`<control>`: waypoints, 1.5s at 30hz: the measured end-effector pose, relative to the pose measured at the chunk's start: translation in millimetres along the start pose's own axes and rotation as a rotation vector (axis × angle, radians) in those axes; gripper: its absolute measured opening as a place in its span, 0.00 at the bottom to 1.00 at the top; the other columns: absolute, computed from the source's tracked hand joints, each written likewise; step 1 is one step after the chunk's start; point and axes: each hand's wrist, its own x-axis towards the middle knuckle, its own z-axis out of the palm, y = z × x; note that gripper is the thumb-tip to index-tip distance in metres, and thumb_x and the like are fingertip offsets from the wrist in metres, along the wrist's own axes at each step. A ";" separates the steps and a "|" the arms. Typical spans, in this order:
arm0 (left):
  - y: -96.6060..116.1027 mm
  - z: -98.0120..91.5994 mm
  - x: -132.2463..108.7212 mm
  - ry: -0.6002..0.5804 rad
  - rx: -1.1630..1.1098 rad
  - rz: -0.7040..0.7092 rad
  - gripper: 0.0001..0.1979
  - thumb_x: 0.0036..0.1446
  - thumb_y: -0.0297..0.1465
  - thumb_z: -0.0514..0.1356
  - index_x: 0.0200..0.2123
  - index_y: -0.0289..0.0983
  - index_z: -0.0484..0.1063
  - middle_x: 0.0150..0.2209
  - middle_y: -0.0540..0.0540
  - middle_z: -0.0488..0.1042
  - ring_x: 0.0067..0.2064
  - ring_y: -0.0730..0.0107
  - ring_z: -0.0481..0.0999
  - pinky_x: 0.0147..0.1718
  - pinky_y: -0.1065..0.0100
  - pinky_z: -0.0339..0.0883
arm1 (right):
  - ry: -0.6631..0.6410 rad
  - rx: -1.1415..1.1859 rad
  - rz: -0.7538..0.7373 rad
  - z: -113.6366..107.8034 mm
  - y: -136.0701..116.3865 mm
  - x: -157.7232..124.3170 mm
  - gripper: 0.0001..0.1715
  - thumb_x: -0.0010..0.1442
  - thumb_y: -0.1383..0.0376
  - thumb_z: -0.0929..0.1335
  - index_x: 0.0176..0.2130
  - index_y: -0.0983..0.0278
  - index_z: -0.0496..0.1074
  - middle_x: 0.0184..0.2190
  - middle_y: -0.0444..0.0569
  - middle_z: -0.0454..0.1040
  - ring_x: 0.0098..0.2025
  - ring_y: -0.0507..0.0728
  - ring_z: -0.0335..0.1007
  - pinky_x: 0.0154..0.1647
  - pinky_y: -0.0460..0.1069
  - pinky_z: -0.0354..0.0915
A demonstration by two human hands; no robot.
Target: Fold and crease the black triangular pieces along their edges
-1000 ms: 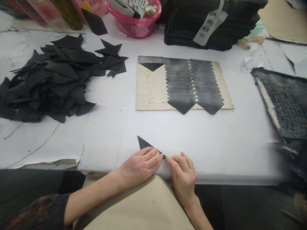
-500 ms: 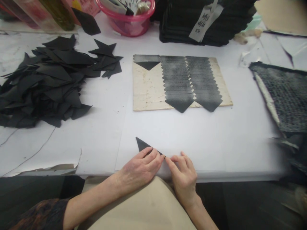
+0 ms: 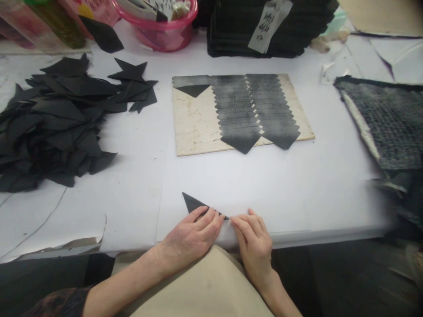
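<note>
A black triangular piece [image 3: 191,204] of thin, leather-like material lies near the front edge of the white-covered table. My left hand [image 3: 197,230] is closed over its middle, fingers bent and pressing along its long upper edge. At the piece's narrow right tip, my right hand [image 3: 254,237] has its thumb and forefinger closed together, with the other fingers curled. Part of the piece is hidden under my left fingers. Beyond my hands, a cream board [image 3: 198,136] carries overlapping rows of similar black pieces [image 3: 243,116] with greyish upper faces.
To the left is a heap of loose black pieces [image 3: 62,119]. At the back stand a pink basket [image 3: 161,35] and a stack of black material [image 3: 228,31] with a paper tag [image 3: 269,26]. Dark woven fabric [image 3: 390,123] lies at the right.
The view has shifted slightly, so the board and heap appear further left. My right fingertips have drawn slightly away from my left fingers, and more of the piece's tip shows.
</note>
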 end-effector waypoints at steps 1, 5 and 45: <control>-0.2 0.2 0.0 -0.001 0.001 0.002 0.16 0.66 0.21 0.52 0.56 0.25 0.67 0.54 0.38 0.69 0.57 0.55 0.67 0.57 0.55 0.66 | -0.004 -0.013 -0.008 0.5 0.4 -0.6 0.15 0.63 0.76 0.66 0.46 0.60 0.73 0.38 0.46 0.71 0.42 0.54 0.67 0.59 0.62 0.64; -1.0 1.3 0.7 -0.006 0.011 0.008 0.16 0.66 0.22 0.52 0.56 0.25 0.66 0.55 0.38 0.68 0.57 0.54 0.67 0.57 0.55 0.66 | -0.005 -0.051 -0.068 1.5 2.4 -2.9 0.20 0.63 0.76 0.66 0.50 0.56 0.73 0.38 0.46 0.71 0.41 0.54 0.67 0.59 0.64 0.64; -13.4 -24.2 25.2 0.088 -0.979 -0.430 0.08 0.67 0.27 0.53 0.41 0.37 0.72 0.36 0.47 0.70 0.36 0.72 0.72 0.35 0.71 0.67 | -0.013 0.380 0.392 -14.1 -42.1 16.4 0.04 0.63 0.63 0.69 0.40 0.60 0.72 0.36 0.44 0.75 0.40 0.55 0.72 0.44 0.50 0.69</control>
